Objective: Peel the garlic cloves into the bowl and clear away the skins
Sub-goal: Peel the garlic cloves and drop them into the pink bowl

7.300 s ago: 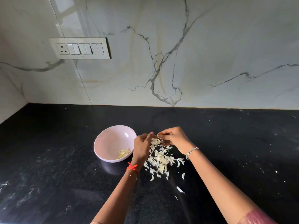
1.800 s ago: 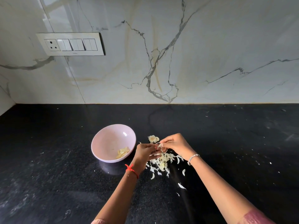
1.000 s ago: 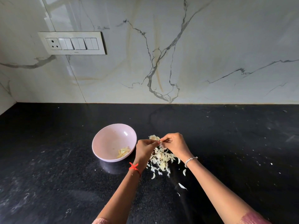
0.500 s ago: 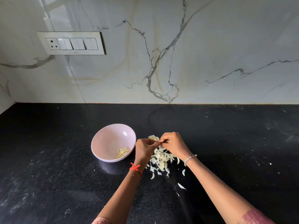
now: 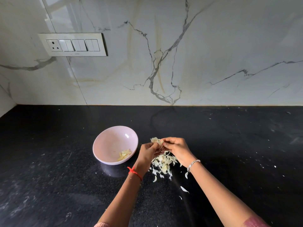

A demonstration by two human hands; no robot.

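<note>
On black counter (image 5: 65, 185), skin pile (image 5: 163, 164) at 6 o'clock under hands. L hand (image 5: 146, 153) & R hand (image 5: 176, 149): fingers curled, both pinching garlic piece (image 5: 156, 140). At 9 o'clock, pink bowl (image 5: 113, 140) w/ peeled cloves (image 5: 124, 155). Switch panel (image 5: 73, 45) at 11, on wall.

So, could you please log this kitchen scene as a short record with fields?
Left hand: pinches a small pale garlic clove
Right hand: pinches the same clove
Round pink bowl: on black stone counter, holds peeled yellow cloves
White papery skins: heaped right of bowl, under the hands
Task state: skins not yet cleared
</note>
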